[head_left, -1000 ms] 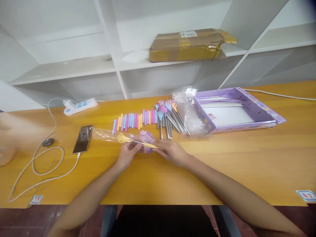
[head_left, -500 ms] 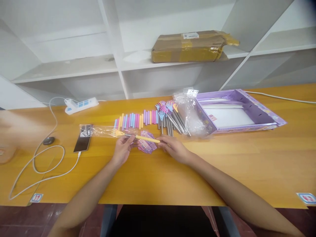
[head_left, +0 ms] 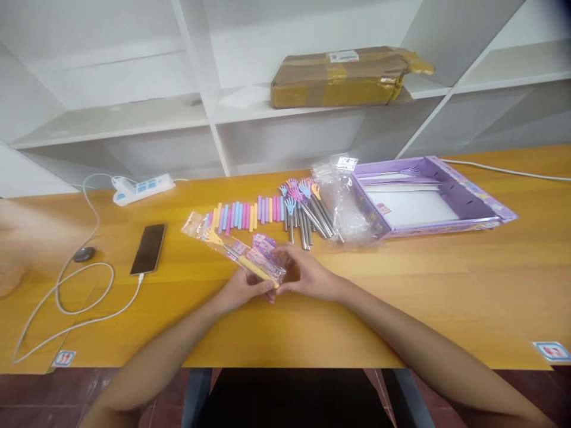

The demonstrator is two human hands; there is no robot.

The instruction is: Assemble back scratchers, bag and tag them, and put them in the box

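While its lower end is grasped by the left hand [head_left: 244, 289] and met by the curled right hand [head_left: 308, 274], whose grip cannot be made out, a yellow hand-headed back scratcher [head_left: 252, 266] in a clear plastic sleeve [head_left: 193, 224] is held slanting at the frame's centre, apparently for two-handed steadiness. Above it, pastel cylindrical tubes [head_left: 243, 216] are lined up, presumably for easy picking.

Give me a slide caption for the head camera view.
Left hand and right hand at one end of a yellow back scratcher in a clear bag, coloured sticks beyond.
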